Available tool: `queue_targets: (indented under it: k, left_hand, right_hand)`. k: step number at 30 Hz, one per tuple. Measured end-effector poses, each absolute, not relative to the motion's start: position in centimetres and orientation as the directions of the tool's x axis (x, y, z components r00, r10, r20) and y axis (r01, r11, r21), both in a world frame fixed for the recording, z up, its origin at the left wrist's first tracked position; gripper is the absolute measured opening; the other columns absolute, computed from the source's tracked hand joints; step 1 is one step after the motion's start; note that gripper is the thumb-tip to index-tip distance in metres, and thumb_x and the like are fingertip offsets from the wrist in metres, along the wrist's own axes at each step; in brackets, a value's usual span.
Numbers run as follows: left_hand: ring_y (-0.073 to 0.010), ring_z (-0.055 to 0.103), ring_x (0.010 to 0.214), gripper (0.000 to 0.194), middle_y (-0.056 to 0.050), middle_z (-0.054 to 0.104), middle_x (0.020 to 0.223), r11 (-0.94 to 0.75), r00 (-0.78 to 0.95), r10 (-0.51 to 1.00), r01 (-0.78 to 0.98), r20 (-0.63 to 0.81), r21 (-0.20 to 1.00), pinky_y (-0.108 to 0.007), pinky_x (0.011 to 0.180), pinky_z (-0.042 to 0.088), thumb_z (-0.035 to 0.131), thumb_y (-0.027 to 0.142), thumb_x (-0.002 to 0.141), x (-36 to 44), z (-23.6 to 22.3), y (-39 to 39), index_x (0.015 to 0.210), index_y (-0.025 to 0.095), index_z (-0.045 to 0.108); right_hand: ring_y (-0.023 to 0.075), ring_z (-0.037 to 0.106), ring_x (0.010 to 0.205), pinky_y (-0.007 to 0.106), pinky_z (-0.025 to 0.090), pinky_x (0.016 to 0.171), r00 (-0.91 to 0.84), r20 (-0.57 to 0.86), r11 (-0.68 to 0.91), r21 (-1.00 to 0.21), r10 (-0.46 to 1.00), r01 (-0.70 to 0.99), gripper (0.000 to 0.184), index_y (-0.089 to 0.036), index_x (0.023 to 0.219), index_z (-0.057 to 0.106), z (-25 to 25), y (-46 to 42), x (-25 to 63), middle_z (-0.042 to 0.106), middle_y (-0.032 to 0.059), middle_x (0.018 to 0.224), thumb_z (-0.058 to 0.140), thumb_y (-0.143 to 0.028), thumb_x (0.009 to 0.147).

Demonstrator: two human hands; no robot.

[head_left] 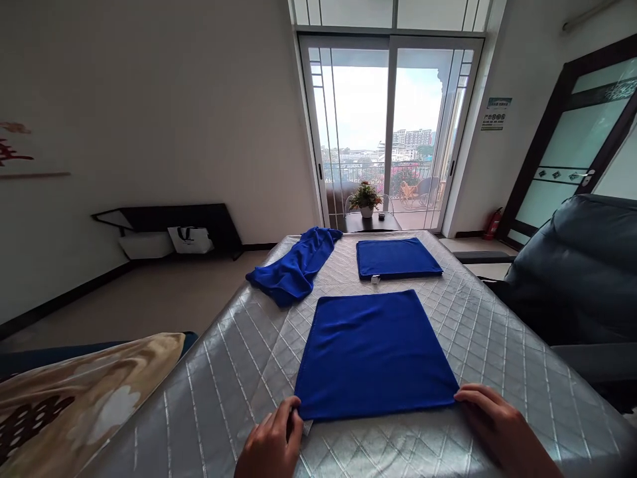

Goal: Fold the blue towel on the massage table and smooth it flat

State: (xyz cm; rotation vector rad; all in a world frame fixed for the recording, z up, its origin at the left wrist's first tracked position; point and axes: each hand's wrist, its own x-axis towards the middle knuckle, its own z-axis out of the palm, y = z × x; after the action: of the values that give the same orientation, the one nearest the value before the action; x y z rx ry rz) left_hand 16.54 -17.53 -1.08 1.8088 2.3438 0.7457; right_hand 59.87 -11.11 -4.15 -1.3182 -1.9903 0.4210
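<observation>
A blue cloth (373, 355) lies spread as a near square on the quilted silver table cover (502, 358), with faint wrinkles on its surface. My left hand (273, 438) pinches its near left corner, where a small pale tag shows under the fingers. At the near right corner, my right hand (497, 421) grips the edge between thumb and fingers. Beyond it sits a folded stack of blue cloth (398, 257) with a white tag on its near edge. To the left of that stack lies a crumpled blue cloth (298, 265).
A dark leather chair (587, 265) stands along the right side. At the left lies a patterned brown blanket (99, 398). Behind the table's far end is a small dark table (373, 224) with a potted plant (366, 199), before sliding glass doors (391, 133).
</observation>
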Motion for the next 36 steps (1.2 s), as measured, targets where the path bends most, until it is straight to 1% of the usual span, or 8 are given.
queue_targets:
  k: [9, 17, 22, 26, 28, 31, 34, 36]
  left_hand:
    - [-0.0250, 0.075, 0.081, 0.036, -0.004, 0.081, 0.089, 0.193, -0.276, 0.933, 0.925, 0.232, 0.326, -0.037, 0.086, 0.053, 0.037, 0.035, 0.095, 17.3, -0.6, -17.9, 0.101, 0.027, 0.071]
    - [-0.0264, 0.077, 0.083, 0.034, -0.004, 0.082, 0.092, 0.222, -0.274, 0.951, 0.927, 0.142, 0.301, -0.038, 0.084, 0.053, 0.038, 0.036, 0.094, 17.3, 0.3, -17.7, 0.100, 0.028, 0.070]
    - [-0.0257, 0.076, 0.083, 0.035, -0.003, 0.081, 0.087, 0.241, -0.305, 0.941, 0.909, 0.149, 0.339, -0.035, 0.080, 0.054, 0.041, 0.042, 0.093, 16.7, 0.1, -17.8, 0.103, 0.029, 0.071]
    - [-0.0240, 0.075, 0.075, 0.033, -0.001, 0.079, 0.081, 0.200, -0.322, 0.912, 0.890, 0.253, 0.410, -0.031, 0.068, 0.056, 0.046, 0.048, 0.092, 16.6, 0.0, -17.9, 0.102, 0.030, 0.072]
    - [-0.0218, 0.075, 0.074, 0.032, -0.001, 0.079, 0.086, 0.089, -0.246, 0.919, 0.890, 0.309, 0.447, -0.030, 0.068, 0.057, 0.048, 0.049, 0.095, 17.7, 0.6, -17.6, 0.104, 0.030, 0.072]
    - [-0.0204, 0.075, 0.086, 0.029, -0.004, 0.079, 0.098, -0.199, 0.019, 0.925, 0.874, 0.380, 0.442, -0.029, 0.080, 0.060, 0.048, 0.043, 0.100, 21.7, 2.7, -16.6, 0.110, 0.029, 0.072]
    - [-0.0206, 0.073, 0.097, 0.029, -0.006, 0.078, 0.107, -0.486, 0.359, 0.862, 0.787, 0.357, 0.381, -0.033, 0.089, 0.059, 0.046, 0.029, 0.101, 27.1, 4.8, -14.7, 0.119, 0.027, 0.069]
    - [-0.0216, 0.070, 0.109, 0.031, -0.007, 0.075, 0.119, -0.597, 0.510, 0.801, 0.722, 0.315, 0.349, -0.035, 0.096, 0.058, 0.050, 0.030, 0.100, 30.4, 5.3, -12.9, 0.127, 0.026, 0.066]
  right_hand:
    - [0.0229, 0.075, 0.096, 0.031, 0.063, 0.084, -0.165, 0.453, 0.437, -0.603, 0.876, 0.667, 0.037, -0.032, 0.099, 0.080, -4.2, -11.5, 59.6, 0.077, 0.0066, 0.107, 0.053, -0.058, 0.098]
    - [0.0212, 0.075, 0.091, 0.029, 0.063, 0.080, -0.211, 0.379, 0.425, -0.681, 0.901, 0.596, 0.034, -0.034, 0.108, 0.079, -4.0, -11.6, 59.9, 0.076, 0.0056, 0.106, 0.051, -0.052, 0.101]
    - [0.0215, 0.075, 0.097, 0.030, 0.062, 0.085, -0.286, 0.327, 0.434, -0.639, 0.901, 0.636, 0.028, -0.034, 0.107, 0.079, -3.6, -11.3, 60.1, 0.076, 0.0044, 0.111, 0.053, -0.042, 0.099]
    - [0.0223, 0.073, 0.104, 0.033, 0.061, 0.091, -0.243, 0.337, 0.405, -0.589, 0.910, 0.699, 0.026, -0.033, 0.105, 0.077, -3.4, -11.7, 59.4, 0.075, 0.0041, 0.115, 0.054, -0.030, 0.094]
    - [0.0223, 0.072, 0.105, 0.034, 0.060, 0.093, -0.229, 0.352, 0.401, -0.564, 0.907, 0.722, 0.027, -0.032, 0.104, 0.076, -3.2, -11.9, 59.0, 0.074, 0.0041, 0.115, 0.053, -0.027, 0.092]
    - [0.0228, 0.071, 0.108, 0.036, 0.060, 0.095, -0.270, 0.371, 0.436, -0.504, 0.889, 0.746, 0.025, -0.032, 0.107, 0.076, -3.0, -11.9, 58.9, 0.074, 0.0040, 0.119, 0.055, -0.029, 0.093]
    - [0.0239, 0.069, 0.118, 0.038, 0.059, 0.101, -0.338, 0.396, 0.497, -0.425, 0.854, 0.756, 0.035, -0.032, 0.128, 0.071, -2.9, -11.6, 59.2, 0.070, 0.0037, 0.133, 0.059, -0.036, 0.095]
    - [0.0243, 0.065, 0.125, 0.039, 0.057, 0.105, -0.377, 0.395, 0.523, -0.381, 0.838, 0.763, 0.045, -0.031, 0.140, 0.063, -2.9, -11.4, 59.3, 0.065, 0.0033, 0.141, 0.059, -0.038, 0.096]
